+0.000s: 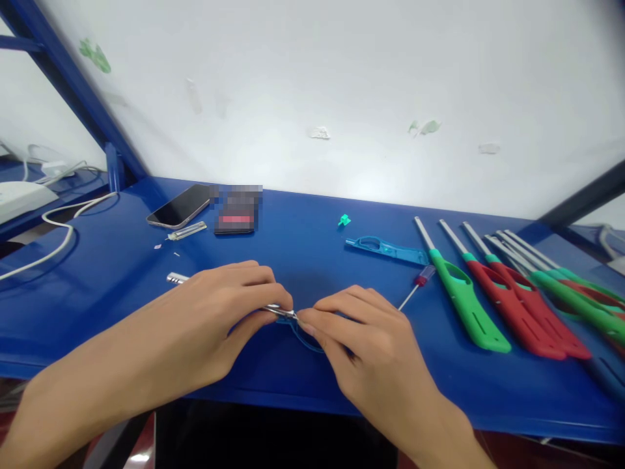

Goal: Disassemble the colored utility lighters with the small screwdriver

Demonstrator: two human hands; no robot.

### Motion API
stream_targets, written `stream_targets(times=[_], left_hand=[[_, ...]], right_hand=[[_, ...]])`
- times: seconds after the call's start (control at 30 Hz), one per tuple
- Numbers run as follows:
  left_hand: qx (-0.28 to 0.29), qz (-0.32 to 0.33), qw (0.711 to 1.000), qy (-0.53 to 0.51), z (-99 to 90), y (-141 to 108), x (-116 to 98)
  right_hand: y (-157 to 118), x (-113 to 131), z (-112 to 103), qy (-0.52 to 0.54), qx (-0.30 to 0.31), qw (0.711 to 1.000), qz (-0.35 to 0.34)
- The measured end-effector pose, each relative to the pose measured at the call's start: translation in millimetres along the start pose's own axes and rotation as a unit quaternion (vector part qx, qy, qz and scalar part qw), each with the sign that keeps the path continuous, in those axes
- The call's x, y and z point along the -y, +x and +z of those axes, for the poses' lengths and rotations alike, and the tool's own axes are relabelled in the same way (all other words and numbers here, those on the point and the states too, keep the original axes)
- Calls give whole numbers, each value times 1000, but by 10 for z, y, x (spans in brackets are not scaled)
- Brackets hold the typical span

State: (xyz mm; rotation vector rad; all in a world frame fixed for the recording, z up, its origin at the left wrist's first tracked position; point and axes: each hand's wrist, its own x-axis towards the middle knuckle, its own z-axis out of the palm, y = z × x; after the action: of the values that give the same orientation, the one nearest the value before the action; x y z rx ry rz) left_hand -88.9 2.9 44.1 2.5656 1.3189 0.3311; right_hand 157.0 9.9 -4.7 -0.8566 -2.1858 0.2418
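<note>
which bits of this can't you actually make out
- Head view: the metal piece between the hands, mostly covered by fingers of the left hand and right hand
- Head view: the dark phone's screen, pixelated
- Head view: lighters at far right, overlapping and cut off by the edge

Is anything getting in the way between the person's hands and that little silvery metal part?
Nothing visible does: the left hand already pinches the small silvery metal part, and the right hand has its fingertips right by one end.
</note>
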Motion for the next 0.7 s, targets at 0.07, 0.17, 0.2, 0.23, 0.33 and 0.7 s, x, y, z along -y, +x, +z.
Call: stream_targets(times=[0.07, 0.17, 0.2, 0.23, 0.33, 0.7], left_hand=[[0, -4, 1000, 2, 0, 6, 0], [-3, -3, 1000, 4, 2, 10, 4], [-3, -2, 1000, 4, 2, 10, 5], [-3, 0, 1000, 3, 1, 9, 6], [-2, -1, 1000, -9, -5, 5, 2], [-12, -15, 1000, -8, 74, 30, 93]], right_hand=[[5, 7, 3, 5, -3, 1000, -1], [14, 20, -3, 7, 5, 1000, 3], [15, 22, -6, 5, 10, 1000, 5], [15, 22, -9, 3, 15, 1000, 8], [6, 13, -8, -10, 23, 1000, 13], [-48, -53, -68, -51, 45, 995, 69]])
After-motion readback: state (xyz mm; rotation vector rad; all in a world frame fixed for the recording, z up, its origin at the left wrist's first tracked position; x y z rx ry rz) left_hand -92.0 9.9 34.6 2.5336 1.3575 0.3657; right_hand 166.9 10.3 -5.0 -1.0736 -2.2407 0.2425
